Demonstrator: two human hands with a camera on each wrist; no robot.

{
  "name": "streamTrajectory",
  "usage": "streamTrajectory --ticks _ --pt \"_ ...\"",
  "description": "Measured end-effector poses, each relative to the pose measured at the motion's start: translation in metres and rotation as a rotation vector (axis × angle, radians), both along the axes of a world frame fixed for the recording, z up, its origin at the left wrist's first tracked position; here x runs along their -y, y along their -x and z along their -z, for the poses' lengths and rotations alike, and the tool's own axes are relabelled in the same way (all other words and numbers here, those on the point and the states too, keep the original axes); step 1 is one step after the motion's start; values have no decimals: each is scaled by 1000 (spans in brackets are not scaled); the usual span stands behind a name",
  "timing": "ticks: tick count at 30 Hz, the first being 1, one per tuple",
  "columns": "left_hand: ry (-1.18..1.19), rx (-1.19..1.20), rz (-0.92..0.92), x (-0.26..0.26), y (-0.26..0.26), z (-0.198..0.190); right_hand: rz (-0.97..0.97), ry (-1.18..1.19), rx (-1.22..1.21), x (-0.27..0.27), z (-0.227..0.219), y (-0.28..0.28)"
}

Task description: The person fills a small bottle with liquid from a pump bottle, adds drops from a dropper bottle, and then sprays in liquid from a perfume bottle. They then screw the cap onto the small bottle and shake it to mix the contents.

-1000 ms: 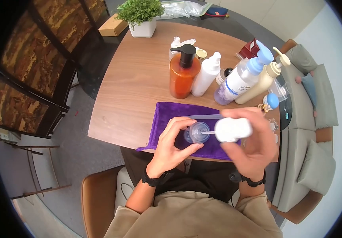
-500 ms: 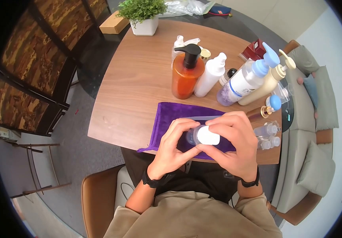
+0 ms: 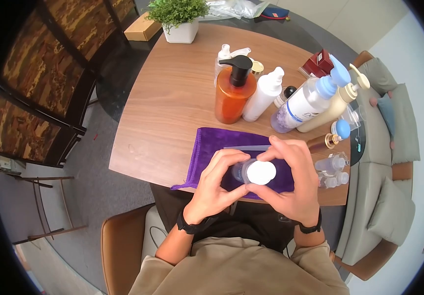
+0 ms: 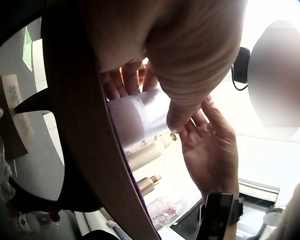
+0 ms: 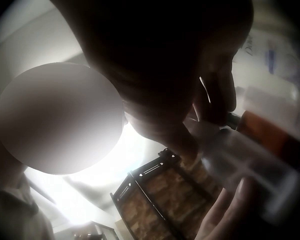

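Above a purple cloth (image 3: 207, 142) stands a clear bottle (image 3: 239, 172) with a white cap (image 3: 261, 172) at its mouth. My left hand (image 3: 213, 189) grips the bottle's body, fingers on the far side and thumb on the near side. My right hand (image 3: 298, 189) has its thumb against the cap's near edge and its fingertips at the far edge. In the left wrist view the bottle (image 4: 140, 117) shows a frosted lower part. The right wrist view is dark, with the bottle (image 5: 250, 172) between both hands.
Behind the cloth stand an orange pump bottle (image 3: 232, 98), a white bottle (image 3: 262, 96), a blue-topped pump bottle (image 3: 303, 105) and a cream one (image 3: 327, 112). Small clear bottles (image 3: 331, 164) lie at the right edge. A potted plant (image 3: 181, 32) is at the back.
The right hand has brought the white cap and its thin tube left and down to the bottle; the tube no longer shows. Since half a second ago, the right fingers have spread a little wider.
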State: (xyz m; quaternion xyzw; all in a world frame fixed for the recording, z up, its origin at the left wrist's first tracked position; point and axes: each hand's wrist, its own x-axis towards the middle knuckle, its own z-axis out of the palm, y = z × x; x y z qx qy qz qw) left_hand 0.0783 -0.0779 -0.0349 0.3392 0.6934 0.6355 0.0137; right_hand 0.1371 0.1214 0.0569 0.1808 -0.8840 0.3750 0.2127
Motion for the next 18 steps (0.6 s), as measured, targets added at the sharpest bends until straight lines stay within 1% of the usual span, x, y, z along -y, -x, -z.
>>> streamTrajectory --ticks 1,5,7,10,11,13,14,16,18 --pt "-3 -11 7 0 0 -1 30 -28 3 1 -3 1" --pt "-6 19 -24 -1 -1 1 14 11 -62 6 -6 6" --pt "-4 -1 -24 -1 -1 -3 -51 95 -17 0 2 3" --pt "3 -7 -19 0 -1 1 -58 26 -6 -7 4 0" --pt "3 -7 -16 0 -1 2 -55 26 -7 -6 2 -1" --pt "6 -2 -4 0 -1 2 15 26 89 -2 -5 -1" --pt "6 -3 -4 -1 -1 2 15 25 88 2 -5 0" --pt "-3 29 -27 -2 -2 2 23 131 72 11 -5 1" --pt "0 14 -25 -1 0 2 5 153 44 9 3 2"
